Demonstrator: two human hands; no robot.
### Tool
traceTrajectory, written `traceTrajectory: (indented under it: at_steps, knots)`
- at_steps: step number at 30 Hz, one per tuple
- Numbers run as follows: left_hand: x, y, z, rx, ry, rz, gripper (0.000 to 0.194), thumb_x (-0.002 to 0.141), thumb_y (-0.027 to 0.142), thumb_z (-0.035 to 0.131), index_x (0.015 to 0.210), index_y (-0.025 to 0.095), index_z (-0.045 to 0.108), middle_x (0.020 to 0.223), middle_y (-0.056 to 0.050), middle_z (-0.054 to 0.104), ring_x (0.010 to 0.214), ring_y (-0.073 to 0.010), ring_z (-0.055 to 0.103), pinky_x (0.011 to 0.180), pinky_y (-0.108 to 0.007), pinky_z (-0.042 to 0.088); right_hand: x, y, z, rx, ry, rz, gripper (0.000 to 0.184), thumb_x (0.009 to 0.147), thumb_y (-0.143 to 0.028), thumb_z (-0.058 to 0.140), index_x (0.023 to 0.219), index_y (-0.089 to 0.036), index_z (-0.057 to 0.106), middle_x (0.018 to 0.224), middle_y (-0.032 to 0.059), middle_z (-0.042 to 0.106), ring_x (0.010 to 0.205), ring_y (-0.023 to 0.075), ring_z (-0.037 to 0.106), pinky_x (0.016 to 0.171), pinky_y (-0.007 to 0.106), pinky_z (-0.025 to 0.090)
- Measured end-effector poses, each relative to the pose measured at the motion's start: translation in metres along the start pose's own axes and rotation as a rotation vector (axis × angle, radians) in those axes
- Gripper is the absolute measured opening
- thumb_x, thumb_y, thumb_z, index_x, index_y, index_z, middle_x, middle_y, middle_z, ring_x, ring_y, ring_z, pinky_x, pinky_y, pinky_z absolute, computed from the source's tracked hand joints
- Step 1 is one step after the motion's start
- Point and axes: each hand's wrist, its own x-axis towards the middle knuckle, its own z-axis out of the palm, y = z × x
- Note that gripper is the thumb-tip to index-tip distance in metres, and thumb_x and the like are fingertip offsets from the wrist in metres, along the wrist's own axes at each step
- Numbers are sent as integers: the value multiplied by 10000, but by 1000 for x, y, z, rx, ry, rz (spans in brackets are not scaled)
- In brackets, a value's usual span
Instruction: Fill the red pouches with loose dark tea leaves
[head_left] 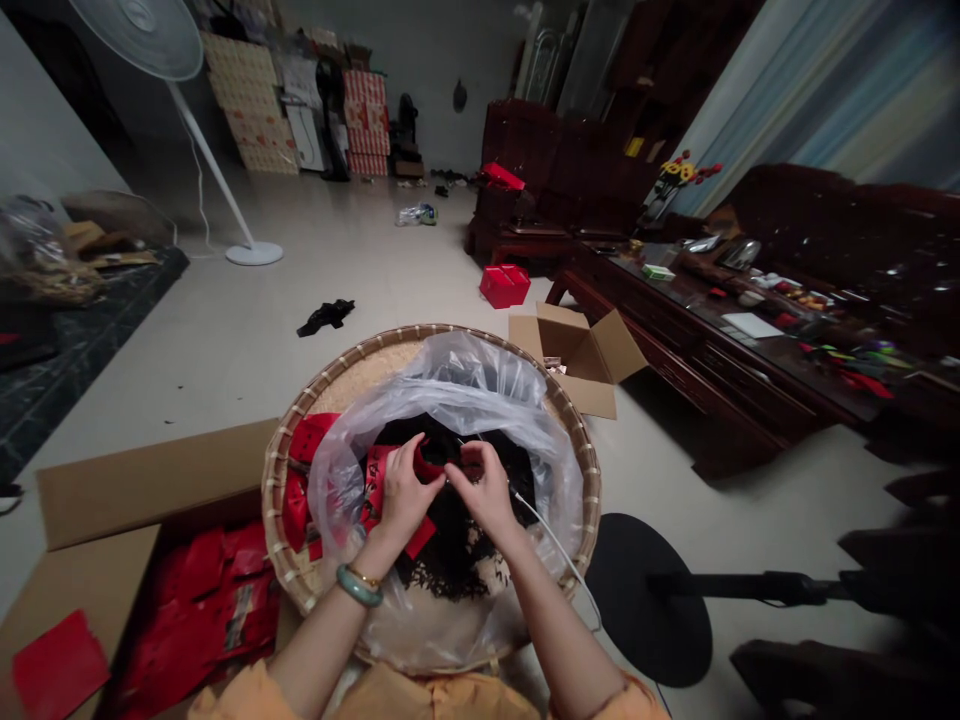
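Note:
A round woven bamboo basket (279,470) stands before me with a clear plastic bag (480,375) spread open in it. Dark shredded material (450,575) fills the bag's middle. My left hand (405,495) is closed on a small red packet (429,468) whose mouth gapes upward. Close beside it, my right hand (484,490) is curled with thumb and forefinger near the packet's edge; what they pinch is hidden. More red packets (300,500) lie along the basket's left side. A white cable (559,545) runs from beside my right hand over the basket rim.
At the lower left, an open cardboard box (157,465) contains many red packets. Beyond the basket stand another open carton (577,350) and a red box (505,286). A black round stand base (652,600) is at right, near a dark wooden table (675,340). A white fan (255,253) stands farther left.

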Motion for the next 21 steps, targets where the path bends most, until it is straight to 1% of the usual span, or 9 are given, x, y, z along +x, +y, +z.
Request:
traceTrajectory:
  at_steps: [2, 6, 9, 11, 12, 14, 16, 18, 21]
  knots:
    - [-2, 2, 1, -25, -20, -4, 623, 672, 167, 656, 1255, 186, 437, 1146, -119, 572, 1065, -278, 505, 908, -442, 442, -5, -1, 4, -25, -44, -24, 309, 614, -198, 747, 908, -237, 658, 900, 16, 589, 724, 146, 533, 656, 243, 466]
    - [-6, 3, 2, -31, -63, -16, 654, 667, 158, 653, 1280, 173, 425, 1028, -105, 591, 964, -256, 533, 839, -405, 473, -7, -8, 5, -151, -179, -94, 249, 711, -212, 668, 955, -262, 670, 927, 23, 543, 655, 118, 502, 585, 225, 443]
    - [-3, -1, -1, -29, -115, -14, 649, 642, 214, 699, 1249, 186, 473, 988, -90, 605, 937, -255, 542, 819, -404, 474, -1, -12, -3, -196, -250, -129, 125, 715, -213, 669, 833, -251, 686, 852, 11, 545, 626, 116, 480, 569, 225, 418]
    - [2, -4, -5, -89, -199, -39, 612, 601, 293, 745, 1171, 198, 546, 988, -80, 622, 946, -263, 554, 832, -416, 470, 6, -13, -9, -192, -262, -130, 30, 716, -203, 664, 712, -232, 669, 758, -1, 559, 640, 127, 480, 599, 229, 411]
    - [4, -4, -7, -157, -267, -70, 567, 593, 340, 751, 1115, 197, 584, 987, -77, 633, 946, -265, 565, 834, -417, 473, 9, -13, -13, -188, -265, -115, 41, 717, -196, 658, 687, -224, 660, 724, -6, 569, 644, 130, 484, 610, 231, 408]
    - [9, -3, -12, -381, -433, -187, 433, 657, 421, 690, 1012, 180, 631, 953, -74, 661, 904, -252, 604, 801, -400, 499, 16, -12, -18, -158, -273, -55, 30, 712, -183, 651, 698, -210, 653, 688, -17, 588, 633, 126, 496, 602, 226, 404]
    - [11, 1, -15, -663, -572, -334, 382, 744, 473, 586, 965, 166, 639, 926, -73, 682, 846, -233, 641, 733, -374, 532, 20, -10, -20, -70, -273, 18, 47, 703, -176, 649, 744, -198, 646, 679, -28, 600, 607, 114, 508, 572, 214, 404]
    - [10, 5, -15, -869, -585, -504, 412, 737, 491, 592, 969, 153, 624, 867, -69, 695, 740, -216, 666, 633, -347, 552, 21, -9, -18, 41, -249, 89, 156, 683, -174, 663, 835, -196, 636, 699, -35, 611, 585, 100, 518, 540, 200, 407]
    - [5, 10, -9, -994, -473, -655, 423, 695, 480, 645, 945, 142, 606, 752, -42, 692, 617, -181, 663, 551, -296, 546, 19, -4, -14, 103, -204, 184, 330, 630, -184, 713, 948, -190, 627, 670, -49, 609, 534, 83, 515, 484, 183, 394]
